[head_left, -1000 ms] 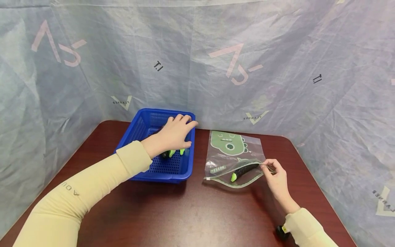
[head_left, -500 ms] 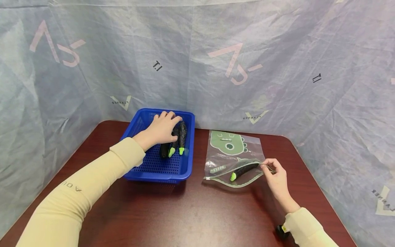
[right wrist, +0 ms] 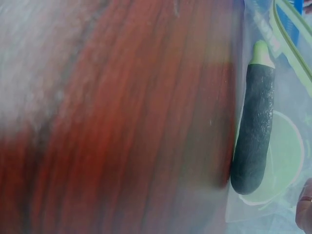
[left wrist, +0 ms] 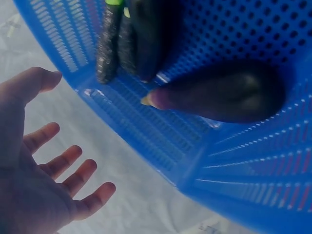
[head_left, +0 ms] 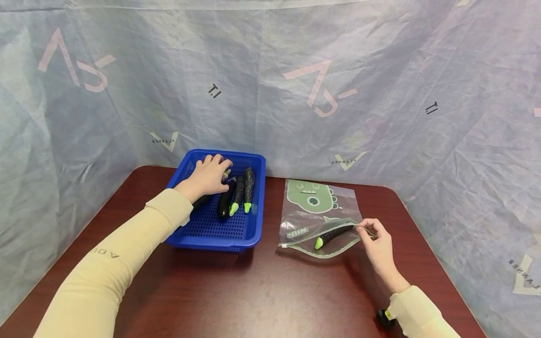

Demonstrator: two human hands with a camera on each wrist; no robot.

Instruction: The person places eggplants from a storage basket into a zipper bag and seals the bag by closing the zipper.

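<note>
Head view: left hand (head_left: 207,180) over the left half of the blue basket (head_left: 211,241), palm down, fingers and thumb spread. 3 eggplants (head_left: 238,192) lie side by side in the basket's right half, pale green stems showing on 2. A fat eggplant (head_left: 202,203) in the basket's left half is mostly hidden under the hand.

Left wrist view: shows what the head view covers. Fat eggplant seen whole on the basket floor, stem pointing toward the group of 3; the spread fingers stand apart from it.

Right of the basket, well clear of its rim: clear zip bag (head_left: 291,213) with green print, mouth gaping. Right hand (head_left: 377,244) pinches the bag's edge at the mouth corner farthest from the basket. Bagged eggplant (head_left: 336,234) lies inside the mouth, stem toward the basket. Right wrist view gives its full length; only a fingertip enters there, so the pinch cannot be judged from that side.

Edges: cloth (head_left: 270,94) rises just behind the basket. A strip of table (head_left: 270,291) separates basket from bag; more table stretches in front of the basket, between the 2 sleeves.
</note>
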